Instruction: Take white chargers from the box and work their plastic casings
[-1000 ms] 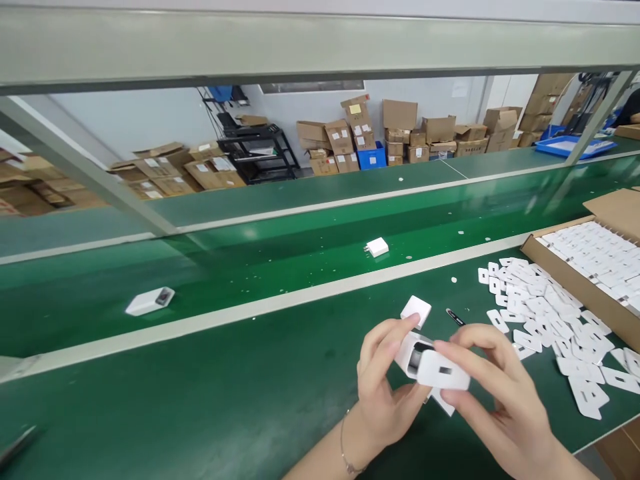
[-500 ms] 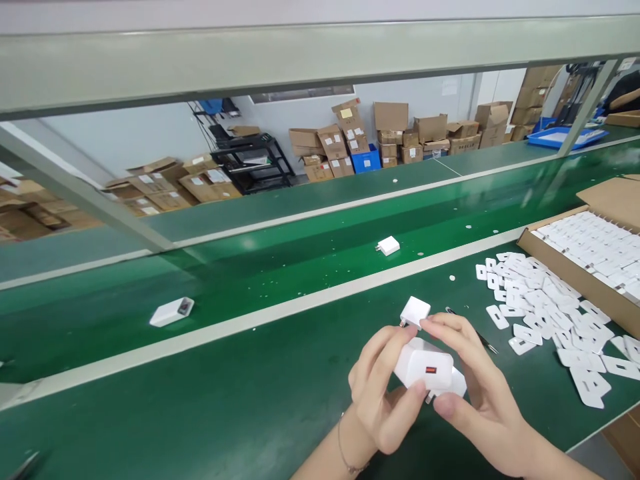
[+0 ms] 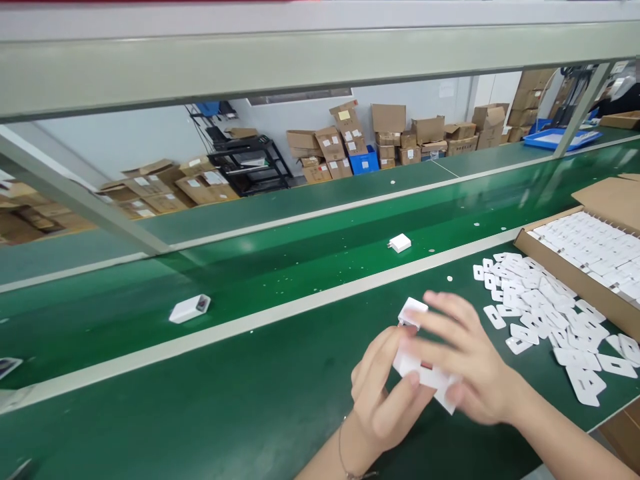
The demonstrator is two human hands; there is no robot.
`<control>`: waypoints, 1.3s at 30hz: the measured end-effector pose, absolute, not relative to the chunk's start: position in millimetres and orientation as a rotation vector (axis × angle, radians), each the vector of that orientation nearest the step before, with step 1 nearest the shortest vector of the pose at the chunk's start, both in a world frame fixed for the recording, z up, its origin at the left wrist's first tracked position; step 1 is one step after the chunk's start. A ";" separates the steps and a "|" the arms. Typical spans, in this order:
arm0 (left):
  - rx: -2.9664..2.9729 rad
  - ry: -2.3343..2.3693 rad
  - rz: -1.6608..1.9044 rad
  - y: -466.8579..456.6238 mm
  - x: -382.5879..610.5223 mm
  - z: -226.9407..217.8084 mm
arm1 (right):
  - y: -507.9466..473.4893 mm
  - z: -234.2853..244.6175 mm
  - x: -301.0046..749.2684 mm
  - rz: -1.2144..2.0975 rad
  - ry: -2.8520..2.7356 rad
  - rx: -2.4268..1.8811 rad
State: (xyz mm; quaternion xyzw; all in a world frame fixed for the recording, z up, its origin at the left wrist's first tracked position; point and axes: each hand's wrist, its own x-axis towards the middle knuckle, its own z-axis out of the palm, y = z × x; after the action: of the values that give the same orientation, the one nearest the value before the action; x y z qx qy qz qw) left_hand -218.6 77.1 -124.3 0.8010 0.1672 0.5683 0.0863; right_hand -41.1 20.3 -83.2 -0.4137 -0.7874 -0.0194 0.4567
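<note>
My left hand (image 3: 383,393) is closed around a white charger (image 3: 407,363), with its thumb along the near side. Part of the charger's red-orange USB port shows beneath my right fingers. My right hand (image 3: 467,357) reaches across the charger's face, its fingers apart and blurred by motion. By the right thumb is another white piece (image 3: 444,398), partly covered; whether the thumb grips it I cannot tell. Just beyond my fingertips sits a further white charger (image 3: 411,311) with a metal prong. To the right lies a heap of white cover plates (image 3: 543,300) with rectangular cutouts.
A cardboard box (image 3: 575,261) packed with rows of white chargers stands at the right. On the green belt (image 3: 300,267) lie a white charger (image 3: 400,243), a white housing (image 3: 190,309) and another piece (image 3: 9,367) at the left edge. A beam (image 3: 320,60) crosses overhead.
My right hand has swung left over the charger's face, now blurred and covering much of the port. The pieces on the belt have shifted right, and another appears at the left edge.
</note>
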 end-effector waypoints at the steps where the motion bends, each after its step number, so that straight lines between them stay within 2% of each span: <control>1: 2.428 0.461 1.737 77.0 -219.1 -123.2 | 21.2 -85.3 -37.4 0.012 -1.862 -1.104; 4: 2.526 0.394 1.846 79.0 -218.5 -118.8 | 20.7 -93.3 -28.4 0.387 -1.446 -1.249; 8: 2.467 0.413 1.863 83.6 -213.5 -119.1 | 7.6 -103.0 -41.3 1.032 -1.113 -1.045; 11: 2.422 0.332 1.851 84.3 -209.8 -121.3 | -0.7 -108.8 -63.5 1.230 -1.065 -0.898; 16: 2.260 0.322 1.518 73.9 -210.6 -110.4 | -1.4 -110.3 -68.8 1.083 -1.057 -0.889; 23: 1.572 0.500 0.906 68.6 -204.1 -87.7 | -20.3 -92.9 -28.8 0.702 -1.483 -1.167; 33: 1.212 0.532 1.004 46.0 -157.2 -84.4 | -20.7 -107.1 -23.3 0.295 -1.410 -1.051; 39: 1.175 0.611 0.998 39.7 -139.7 -85.1 | -25.3 -101.2 -12.9 0.333 -1.288 -1.038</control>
State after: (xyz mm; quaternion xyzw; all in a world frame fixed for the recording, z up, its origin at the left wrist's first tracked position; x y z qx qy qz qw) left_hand -139.7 39.7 -85.1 0.5225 0.2716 0.4437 0.6756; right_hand -12.9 -25.3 -101.2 -0.4598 -0.5704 0.1474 0.6645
